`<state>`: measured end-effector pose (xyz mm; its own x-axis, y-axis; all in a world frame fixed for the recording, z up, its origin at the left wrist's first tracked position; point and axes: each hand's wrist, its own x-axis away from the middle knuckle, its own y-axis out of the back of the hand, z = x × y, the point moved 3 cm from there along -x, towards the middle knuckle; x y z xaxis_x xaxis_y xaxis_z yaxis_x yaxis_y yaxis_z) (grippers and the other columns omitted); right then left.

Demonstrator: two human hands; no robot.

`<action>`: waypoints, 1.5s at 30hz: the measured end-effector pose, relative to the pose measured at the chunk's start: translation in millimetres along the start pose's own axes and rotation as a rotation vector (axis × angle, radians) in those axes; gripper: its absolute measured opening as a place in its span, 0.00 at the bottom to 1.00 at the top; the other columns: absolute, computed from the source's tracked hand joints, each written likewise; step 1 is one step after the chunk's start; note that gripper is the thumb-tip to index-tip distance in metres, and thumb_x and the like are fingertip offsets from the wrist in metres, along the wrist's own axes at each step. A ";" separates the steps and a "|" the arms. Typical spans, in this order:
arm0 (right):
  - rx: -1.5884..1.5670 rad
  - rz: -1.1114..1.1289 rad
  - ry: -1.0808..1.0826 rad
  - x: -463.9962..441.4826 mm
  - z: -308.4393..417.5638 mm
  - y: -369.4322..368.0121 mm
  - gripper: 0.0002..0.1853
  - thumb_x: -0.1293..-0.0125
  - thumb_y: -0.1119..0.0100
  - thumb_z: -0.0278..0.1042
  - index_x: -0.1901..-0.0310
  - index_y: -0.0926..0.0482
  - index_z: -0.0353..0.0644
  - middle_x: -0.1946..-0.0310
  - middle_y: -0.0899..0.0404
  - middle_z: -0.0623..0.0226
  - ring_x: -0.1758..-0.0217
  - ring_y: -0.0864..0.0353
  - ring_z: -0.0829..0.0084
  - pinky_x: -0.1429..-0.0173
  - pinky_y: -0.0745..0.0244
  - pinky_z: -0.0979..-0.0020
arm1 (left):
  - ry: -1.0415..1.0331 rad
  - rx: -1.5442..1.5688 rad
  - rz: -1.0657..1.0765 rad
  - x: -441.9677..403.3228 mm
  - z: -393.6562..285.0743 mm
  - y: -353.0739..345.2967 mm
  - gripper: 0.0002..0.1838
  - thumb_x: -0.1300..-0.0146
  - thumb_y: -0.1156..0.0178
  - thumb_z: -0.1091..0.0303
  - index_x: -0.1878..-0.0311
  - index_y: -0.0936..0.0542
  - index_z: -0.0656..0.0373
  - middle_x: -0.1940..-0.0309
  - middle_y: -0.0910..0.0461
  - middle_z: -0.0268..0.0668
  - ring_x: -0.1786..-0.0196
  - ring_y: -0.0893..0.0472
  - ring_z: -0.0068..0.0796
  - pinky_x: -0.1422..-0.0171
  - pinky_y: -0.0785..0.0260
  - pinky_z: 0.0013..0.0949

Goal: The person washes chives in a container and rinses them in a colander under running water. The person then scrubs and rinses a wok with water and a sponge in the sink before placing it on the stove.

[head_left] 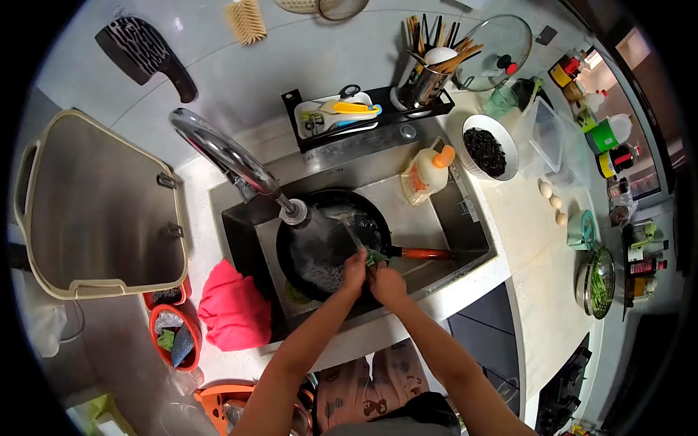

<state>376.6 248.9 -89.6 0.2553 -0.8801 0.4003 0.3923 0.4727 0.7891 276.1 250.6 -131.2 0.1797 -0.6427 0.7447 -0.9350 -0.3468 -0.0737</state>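
A black frying pan (320, 275) with a brown handle (427, 253) rests in the steel sink, water and foam inside it. Above it, the chrome faucet (240, 156) hangs with its spray head over the pan. My left hand (354, 269) and my right hand (387, 282) meet over the pan's near right side, fingers closed. Between them shows a small green piece (374, 256), its kind unclear. A thin pale strip (353, 234) extends from the hands into the pan; I cannot tell if it is part of the same thing.
A soap bottle (425, 176) with an orange pump stands in the sink (454, 218). A pink cloth (234, 305) lies at the left rim. To the right are a bowl of dark strips (486, 149), several eggs (555, 201) and a basket of green vegetables (599, 283).
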 end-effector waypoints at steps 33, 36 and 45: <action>-2.059 0.313 -0.387 28.4 48.9 7.8 0.06 0.36 0.56 0.33 0.62 0.35 0.39 0.67 0.29 0.64 0.73 0.32 0.76 0.71 0.31 0.74 | -1.076 -0.363 -0.139 72.4 -162.5 72.2 0.27 0.48 0.37 0.67 0.44 0.34 0.60 0.60 0.25 0.35 0.60 0.27 0.24 0.53 0.36 0.28; -2.016 0.362 -0.397 37.5 40.7 13.8 0.08 0.37 0.54 0.32 0.61 0.34 0.37 0.69 0.28 0.66 0.76 0.33 0.76 0.75 0.32 0.75 | -1.041 -0.294 -0.160 67.9 -165.5 76.3 0.28 0.52 0.35 0.66 0.47 0.31 0.64 0.63 0.23 0.36 0.61 0.24 0.24 0.54 0.34 0.27; 0.172 -0.112 0.049 76.6 20.6 45.2 0.26 0.53 0.46 0.27 0.47 0.33 0.46 0.63 0.28 0.59 0.65 0.23 0.59 0.64 0.27 0.61 | -1.083 -0.404 -0.299 69.0 -171.5 82.1 0.28 0.49 0.36 0.64 0.44 0.33 0.60 0.59 0.25 0.38 0.61 0.25 0.26 0.58 0.33 0.31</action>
<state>395.8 201.9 -13.7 0.2631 -0.9216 0.2853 0.2655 0.3535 0.8970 159.3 295.0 27.9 0.3896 -0.8824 -0.2637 -0.8059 -0.4652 0.3661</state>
